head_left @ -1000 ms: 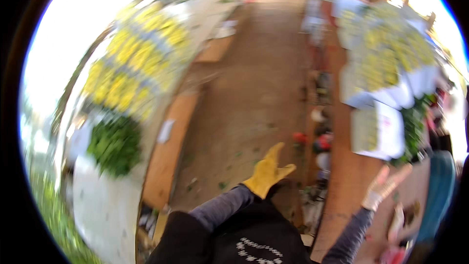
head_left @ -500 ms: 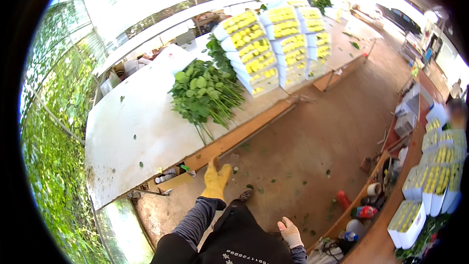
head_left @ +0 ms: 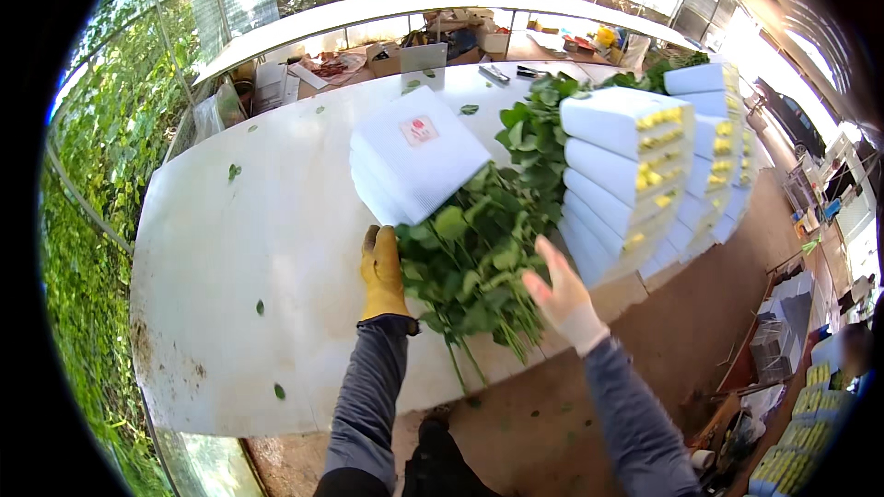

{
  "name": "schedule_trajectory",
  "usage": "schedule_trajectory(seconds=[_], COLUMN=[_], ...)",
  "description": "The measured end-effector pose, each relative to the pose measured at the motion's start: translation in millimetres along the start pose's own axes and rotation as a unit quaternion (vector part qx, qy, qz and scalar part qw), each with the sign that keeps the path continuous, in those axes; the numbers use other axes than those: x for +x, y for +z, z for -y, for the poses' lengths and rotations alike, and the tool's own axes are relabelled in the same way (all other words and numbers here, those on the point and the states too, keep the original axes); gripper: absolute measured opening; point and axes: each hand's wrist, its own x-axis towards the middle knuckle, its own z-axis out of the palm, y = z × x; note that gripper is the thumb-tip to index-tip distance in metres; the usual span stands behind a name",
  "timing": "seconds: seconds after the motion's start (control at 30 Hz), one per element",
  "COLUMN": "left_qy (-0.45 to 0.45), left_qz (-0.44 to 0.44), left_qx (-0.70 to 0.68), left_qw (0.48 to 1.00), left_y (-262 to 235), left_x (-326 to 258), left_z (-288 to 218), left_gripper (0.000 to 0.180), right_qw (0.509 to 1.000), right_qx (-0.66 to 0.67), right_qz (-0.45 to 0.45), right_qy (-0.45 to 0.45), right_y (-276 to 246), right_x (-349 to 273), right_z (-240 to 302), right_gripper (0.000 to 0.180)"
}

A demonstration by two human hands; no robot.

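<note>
A pile of leafy green cut stems (head_left: 479, 258) lies on the pale table, its stem ends toward me near the front edge. My left hand (head_left: 381, 276), in a yellow glove, is at the pile's left side, fingers stretched forward beside the leaves; whether it touches them is hard to tell. My right hand (head_left: 564, 293) hovers at the right of the stems, fingers apart and holding nothing. It wears a pale covering from palm to wrist. Just beyond the pile sits a stack of white wrapping sheets (head_left: 419, 161) with a small red-and-white label, its near corner close to my left glove.
Wrapped bunches of yellow flowers (head_left: 626, 170) are stacked high on the right of the table (head_left: 230, 285). Loose leaves dot its surface. Along the back are boxes (head_left: 424, 57) and clutter. More wrapped bunches (head_left: 801, 437) stand at the lower right, by a partly visible person.
I have come up to the table and my view has turned left. Both hands have moved from below the table's edge to either side of the leafy stems. The white sheets show more fully.
</note>
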Motion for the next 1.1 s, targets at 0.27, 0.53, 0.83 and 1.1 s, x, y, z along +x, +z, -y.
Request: schedule_trajectory(seconds=[0.27, 0.53, 0.83, 1.1], left_qy=[-0.003, -0.092, -0.165, -0.219], left_qz=[0.039, 0.136, 0.18, 0.418], left_qx=[-0.05, -0.255, -0.096, 0.055], left_qw=[0.998, 0.953, 0.965, 0.88], left_y=[29.6, 19.9, 14.1, 122.5], left_x=[112.1, 131.6, -13.7, -222.5], left_z=[14.3, 3.7, -6.0, 0.4], left_gripper=[0.063, 0.065, 0.068, 0.068], right_qw=[0.992, 0.989, 0.96, 0.804], right_qx=[0.006, 0.15, -0.088, -0.299], right_qz=[-0.005, 0.017, -0.144, -0.497], right_qy=[0.124, -0.004, -0.221, -0.132], right_y=[69.1, 90.5, 18.0, -87.6], right_x=[280.1, 255.8, 4.9, -180.1], right_z=[-36.0, 2.8, 213.4, 262.9], right_gripper=[0.109, 0.087, 0.061, 0.04])
